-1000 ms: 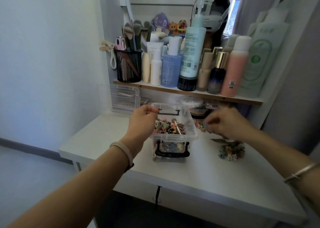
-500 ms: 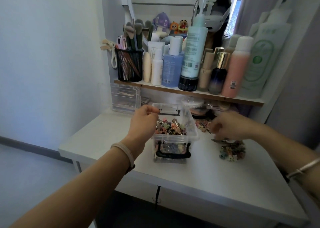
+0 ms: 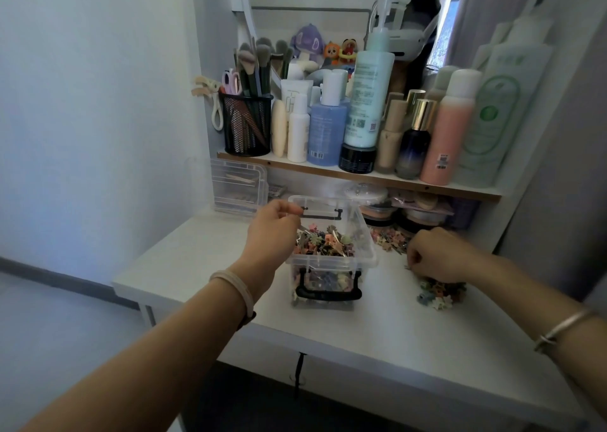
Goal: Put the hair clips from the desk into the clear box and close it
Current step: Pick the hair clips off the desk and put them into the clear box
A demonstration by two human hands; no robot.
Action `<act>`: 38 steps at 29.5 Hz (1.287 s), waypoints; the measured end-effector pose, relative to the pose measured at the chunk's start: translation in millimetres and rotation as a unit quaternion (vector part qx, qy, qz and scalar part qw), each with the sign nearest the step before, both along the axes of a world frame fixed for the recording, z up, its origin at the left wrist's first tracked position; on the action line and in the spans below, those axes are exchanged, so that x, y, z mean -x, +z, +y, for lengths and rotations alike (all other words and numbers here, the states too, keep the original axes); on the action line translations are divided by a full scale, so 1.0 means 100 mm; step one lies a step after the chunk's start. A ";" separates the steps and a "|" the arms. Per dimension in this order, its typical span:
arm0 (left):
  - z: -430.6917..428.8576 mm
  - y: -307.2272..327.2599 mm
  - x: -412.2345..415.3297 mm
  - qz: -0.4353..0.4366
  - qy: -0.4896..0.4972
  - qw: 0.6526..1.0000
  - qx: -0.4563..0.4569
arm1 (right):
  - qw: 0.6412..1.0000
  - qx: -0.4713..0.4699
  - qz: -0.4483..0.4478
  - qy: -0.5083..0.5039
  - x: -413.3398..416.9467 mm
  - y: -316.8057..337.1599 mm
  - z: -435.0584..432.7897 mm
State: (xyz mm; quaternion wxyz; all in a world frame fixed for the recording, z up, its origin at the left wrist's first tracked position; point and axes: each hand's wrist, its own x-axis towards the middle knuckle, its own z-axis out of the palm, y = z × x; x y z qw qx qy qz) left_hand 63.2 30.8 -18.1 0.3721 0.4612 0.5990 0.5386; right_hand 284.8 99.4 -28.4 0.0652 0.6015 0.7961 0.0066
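Looking down over a white bench (image 3: 361,339) pushed into a corner. Toward the middle of the bench, nearer its back edge than its front: a clear box (image 3: 369,257), open at the top, black handle (image 3: 328,295) on its near wall, heaped to the rim with small coloured hair clips (image 3: 328,244). Reaching in from the lower left, forearm long and straight, pale bangle (image 3: 235,288) at the wrist: the left hand (image 3: 272,231), back turned up, hovering at the box's far left corner. Grip there narrowed to a pinch, thumb and forefinger tips together over the rim, other fingers curled under; cannot tell whether anything sits in that pinch. Coming in from the right edge of the bench, silver bangle (image 3: 565,328) on the forearm: the right hand (image 3: 438,254), knuckles up, loosely balled, set down on a loose pile (image 3: 440,295) of the same clips just right of the box. Grip closed, fingers curled down into that pile. Beyond the right hand, toward the back edge, a second scatter (image 3: 389,239) of clips. At the back left corner, another clear container (image 3: 238,188). Above the back edge, a shelf (image 3: 361,177) crowded with bottles (image 3: 371,103).
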 end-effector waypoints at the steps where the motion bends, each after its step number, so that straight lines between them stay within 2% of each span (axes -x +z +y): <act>1: 0.00 0.00 0.00 0.000 -0.002 1.000 0.000 | 1.000 -0.002 -0.004 -0.003 0.00 0.00 0.01; 5: 0.00 0.00 0.00 0.005 -0.003 1.000 0.000 | 1.000 -0.009 -0.009 -0.006 0.01 -0.02 0.01; 8: 0.00 -0.01 0.01 -0.002 -0.006 1.000 -0.003 | 0.998 -0.057 0.020 -0.005 0.07 0.02 -0.02; 10: 0.00 -0.01 0.01 -0.001 -0.007 1.000 -0.005 | 0.980 -0.117 0.164 0.006 0.19 0.19 -0.07; 11: 0.00 -0.01 0.01 -0.001 -0.007 1.000 -0.005 | 0.951 -0.128 0.279 0.018 0.29 0.32 -0.12; 13: 0.00 0.00 0.01 -0.001 -0.006 1.000 -0.002 | 0.868 -0.092 0.486 0.032 0.52 0.61 -0.25; 14: 0.00 0.00 0.01 0.000 -0.004 1.000 0.000 | 0.839 -0.057 0.541 0.026 0.64 0.72 -0.30; 15: 0.00 0.00 0.01 0.001 -0.002 1.000 0.000 | 0.829 -0.020 0.558 0.018 0.73 0.79 -0.34; 19: -0.01 0.01 0.02 0.005 -0.006 1.000 0.004 | 0.872 0.109 0.477 0.010 0.81 0.76 -0.36; 21: -0.01 0.01 0.01 0.003 -0.004 1.000 0.001 | 0.876 0.106 0.471 -0.010 0.69 0.73 -0.32; 23: 0.00 0.00 0.01 -0.002 -0.004 1.000 -0.002 | 0.900 0.085 0.426 -0.021 0.51 0.70 -0.29; 26: 0.01 -0.01 0.01 -0.012 -0.005 1.000 0.001 | 0.966 0.120 0.230 -0.022 0.25 0.60 -0.29; 28: 0.02 -0.01 0.01 -0.013 -0.003 1.000 0.001 | 0.982 0.150 0.107 -0.029 0.15 0.49 -0.31; 30: 0.02 -0.01 0.01 -0.011 -0.003 1.000 0.001 | 0.987 0.154 0.033 -0.033 0.10 0.41 -0.34; 38: 0.03 -0.03 -0.01 -0.003 -0.001 1.000 -0.002 | 0.990 0.144 0.005 0.010 0.14 0.25 -0.42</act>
